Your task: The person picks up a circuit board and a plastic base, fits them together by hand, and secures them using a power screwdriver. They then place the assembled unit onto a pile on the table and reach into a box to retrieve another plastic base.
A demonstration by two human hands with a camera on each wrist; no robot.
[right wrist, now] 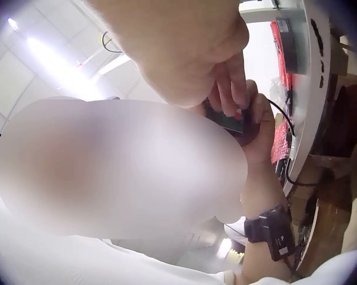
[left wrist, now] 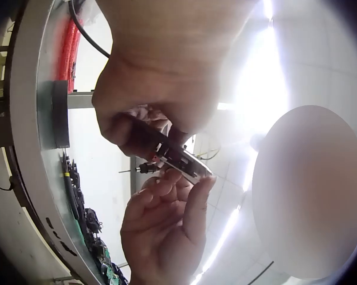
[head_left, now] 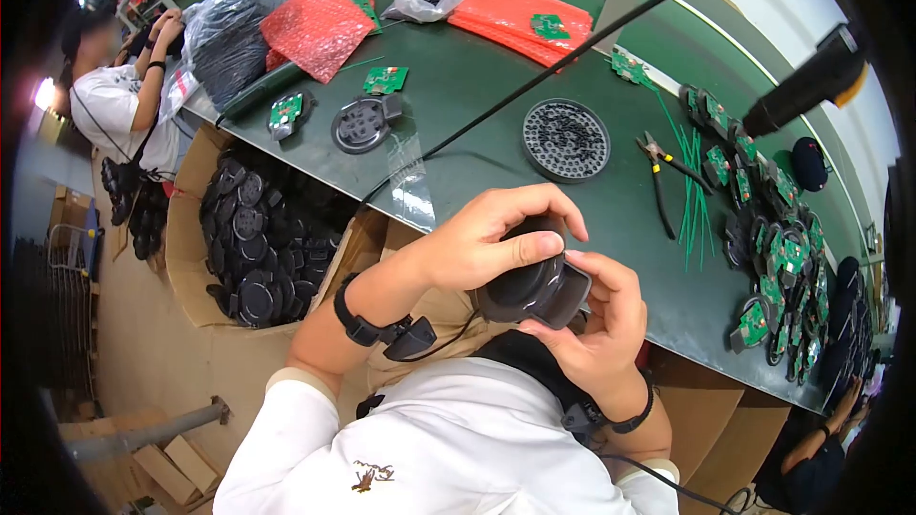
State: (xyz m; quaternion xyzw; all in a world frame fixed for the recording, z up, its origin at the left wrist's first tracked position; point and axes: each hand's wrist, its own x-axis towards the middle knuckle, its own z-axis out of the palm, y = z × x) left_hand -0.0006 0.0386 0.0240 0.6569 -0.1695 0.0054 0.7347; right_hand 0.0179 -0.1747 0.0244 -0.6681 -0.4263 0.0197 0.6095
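My left hand [head_left: 477, 240] grips a glossy black plastic housing [head_left: 515, 298], round with a squarish extension, its thumb lying over the top. At the squarish end, my right hand [head_left: 611, 329] pinches the same piece between thumb and fingers. The housing is held tilted in front of the body, near the table's front edge. Seen from the left wrist, its open side [left wrist: 181, 159] shows small parts inside. A green circuit board [right wrist: 227, 120] with a red spot shows under the right fingers in the right wrist view.
On the green table [head_left: 458, 86] stand a round tray of small black parts [head_left: 566, 140], pliers [head_left: 658, 181], green wires [head_left: 695, 205] and several board assemblies [head_left: 787, 253]. A carton of black housings [head_left: 253, 248] stands left. A power screwdriver [head_left: 806, 81] hangs at right; a black cable [head_left: 572, 52] crosses the table.
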